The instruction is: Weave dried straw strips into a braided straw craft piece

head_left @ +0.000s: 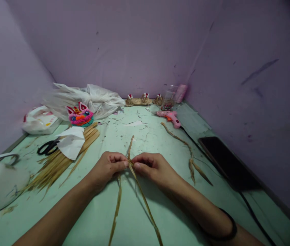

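Note:
My left hand (113,167) and my right hand (150,167) meet over the middle of the green table (96,218). Both pinch the dried straw strands (145,201) where they cross. A short twisted end points up and away between the fingertips. Two long loose ends hang toward me, one below my left fingers and one running down to the right. The exact crossing is partly covered by my fingers and thumbs. Right of my hands lies a separate knotted straw piece (183,141) with split ends.
Straw bundle (55,167), white paper (72,143) and black scissors (48,147) are at left, near a white rounded object (1,188). Farther back are a colourful knitted figure (81,117), plastic bag (91,99) and pink glue gun (170,117). A dark phone (229,164) lies right.

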A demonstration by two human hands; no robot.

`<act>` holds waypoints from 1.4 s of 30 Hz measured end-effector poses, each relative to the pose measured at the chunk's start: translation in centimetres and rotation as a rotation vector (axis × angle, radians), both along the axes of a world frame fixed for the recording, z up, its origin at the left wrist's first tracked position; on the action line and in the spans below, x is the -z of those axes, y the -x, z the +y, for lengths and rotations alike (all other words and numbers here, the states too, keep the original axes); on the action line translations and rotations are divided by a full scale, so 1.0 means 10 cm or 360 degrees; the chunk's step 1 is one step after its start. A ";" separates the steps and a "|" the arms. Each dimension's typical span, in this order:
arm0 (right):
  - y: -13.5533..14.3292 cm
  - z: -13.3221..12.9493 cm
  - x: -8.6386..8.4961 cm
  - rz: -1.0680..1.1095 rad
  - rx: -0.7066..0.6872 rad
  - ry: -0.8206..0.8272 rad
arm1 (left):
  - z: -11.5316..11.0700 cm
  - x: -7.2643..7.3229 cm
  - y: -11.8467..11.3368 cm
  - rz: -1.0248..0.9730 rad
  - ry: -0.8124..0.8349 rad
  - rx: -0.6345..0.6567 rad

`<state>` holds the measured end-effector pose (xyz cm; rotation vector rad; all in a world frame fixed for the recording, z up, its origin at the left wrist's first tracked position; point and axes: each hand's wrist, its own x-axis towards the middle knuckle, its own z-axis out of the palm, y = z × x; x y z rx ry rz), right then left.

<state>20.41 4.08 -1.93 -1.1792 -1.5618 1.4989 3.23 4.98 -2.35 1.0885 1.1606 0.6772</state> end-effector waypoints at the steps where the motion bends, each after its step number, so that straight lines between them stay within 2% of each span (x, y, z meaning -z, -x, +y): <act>1: 0.01 0.00 0.00 0.0055 0.0028 0.0088 | 0.00 0.00 0.00 -0.0008 0.0000 0.0003; 4: 0.04 0.02 0.01 0.0197 0.0081 0.0334 | 0.00 0.01 0.00 -0.0010 0.0001 0.0003; 8: 0.05 0.03 0.03 0.0221 0.0121 0.0501 | -0.01 0.02 -0.02 0.0047 -0.0032 0.0000; 14: 0.05 0.02 0.02 0.0155 0.0245 0.0392 | -0.03 0.00 -0.05 0.0119 -0.0120 -0.0008; 19: 0.06 0.01 0.06 0.0081 0.0221 0.0359 | -0.04 -0.02 -0.07 0.0148 -0.0158 -0.0001; 21: 0.07 0.00 0.08 -0.0071 0.0215 0.0286 | -0.04 -0.02 -0.06 0.0151 -0.0182 0.0003; 25: 0.08 -0.02 0.09 -0.0447 0.0193 -0.0038 | -0.03 0.00 -0.06 0.0197 -0.0261 0.0033; 30: 0.09 0.00 0.06 -0.0773 0.0188 -0.0307 | -0.08 0.03 -0.11 0.0457 -0.0545 0.0047; 35: 0.16 -0.01 -0.09 -0.1184 0.0204 -0.0486 | -0.11 0.04 -0.19 0.0755 -0.0748 -0.0129; 39: 0.24 -0.04 -0.25 -0.1547 0.0063 -0.0724 | -0.09 0.07 -0.20 0.0886 -0.0812 -0.0216; 42: 0.27 0.00 -0.31 -0.1555 0.0014 -0.0745 | -0.09 0.08 -0.18 0.0882 -0.0843 -0.0241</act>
